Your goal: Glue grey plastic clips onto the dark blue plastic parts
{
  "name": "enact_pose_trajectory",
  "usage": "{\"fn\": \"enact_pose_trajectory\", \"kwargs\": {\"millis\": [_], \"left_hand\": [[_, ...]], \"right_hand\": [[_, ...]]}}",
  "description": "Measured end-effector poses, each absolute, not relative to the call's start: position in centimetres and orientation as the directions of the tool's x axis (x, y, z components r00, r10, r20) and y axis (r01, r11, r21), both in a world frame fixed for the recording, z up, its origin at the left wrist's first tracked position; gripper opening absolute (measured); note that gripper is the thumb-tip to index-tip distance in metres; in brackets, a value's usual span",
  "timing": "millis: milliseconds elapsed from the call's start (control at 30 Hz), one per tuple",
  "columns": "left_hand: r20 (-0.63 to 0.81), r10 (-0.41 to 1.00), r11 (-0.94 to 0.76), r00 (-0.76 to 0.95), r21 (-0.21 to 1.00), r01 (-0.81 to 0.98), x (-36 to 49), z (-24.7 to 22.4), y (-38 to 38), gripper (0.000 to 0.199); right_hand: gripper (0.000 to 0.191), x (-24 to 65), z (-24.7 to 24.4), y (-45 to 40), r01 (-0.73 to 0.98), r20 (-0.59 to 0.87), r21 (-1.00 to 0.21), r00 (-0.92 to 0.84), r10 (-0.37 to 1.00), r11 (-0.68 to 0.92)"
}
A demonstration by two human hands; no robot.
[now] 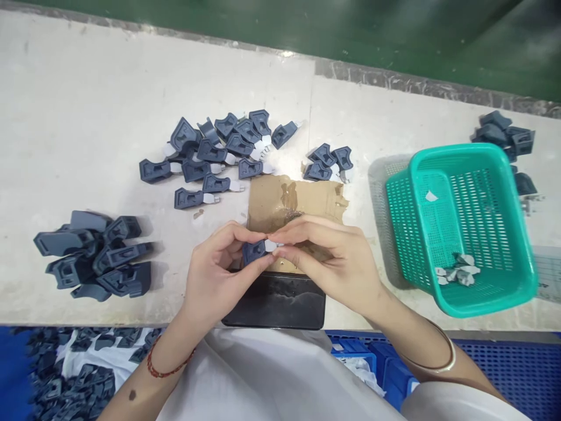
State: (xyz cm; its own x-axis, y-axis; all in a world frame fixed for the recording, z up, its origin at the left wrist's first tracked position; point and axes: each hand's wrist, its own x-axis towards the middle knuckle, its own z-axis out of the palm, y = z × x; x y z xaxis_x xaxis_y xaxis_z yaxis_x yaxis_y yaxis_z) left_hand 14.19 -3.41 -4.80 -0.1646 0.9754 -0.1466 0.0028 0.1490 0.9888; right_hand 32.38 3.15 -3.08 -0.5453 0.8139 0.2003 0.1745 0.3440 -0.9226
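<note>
Between thumb and fingers, my left hand (225, 266) grips a dark grey plastic part (253, 251) above a piece of brown cardboard (274, 202). My right hand (331, 251) pinches a small light grey tab (271, 245) at the right end of that part. The tab touches the part; how far it sits inside I cannot tell. Just below the hands lies a flat black slab (274, 301). Beyond them, several dark parts (213, 151) with light grey tabs lie spread on the table, and a smaller group (322, 169) sits right of those.
A pile of dark parts (94, 254) is at the left. At the right stands a green basket (456, 152) holding several light grey tabs (460, 272), with more dark parts (504, 134) behind it. Below the table edge are dark parts (79, 386) and blue crates (504, 368).
</note>
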Motion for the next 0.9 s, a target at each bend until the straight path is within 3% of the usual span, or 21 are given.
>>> {"fn": "enact_pose_trajectory", "kwargs": {"millis": [233,333,667,900], "left_hand": [[-0.005,0.999,0.016,-0.054,0.979,0.205,13.7,-5.2,-3.6,0.027],[0.01,1.0,-0.01,0.002,0.954,0.3,13.4,-5.3,-3.9,0.016],[0.087,0.996,-0.077,-0.012,0.932,0.354,13.2,-5.6,-4.4,0.012],[0.042,0.999,-0.043,0.01,0.929,0.368,12.9,-5.3,-4.3,0.009]], "right_hand": [[0.01,32.9,-3.4,3.1,0.041,-0.014,-0.999,-0.452,0.892,0.005],[0.01,33.1,-3.3,3.0,0.042,-0.065,-0.998,-0.445,0.893,-0.051],[0.007,33.1,-3.2,3.3,0.049,-0.096,-0.995,-0.514,0.852,-0.083],[0.004,32.4,-3.2,2.8,0.14,0.013,-0.986,-0.495,0.869,0.095]]}}
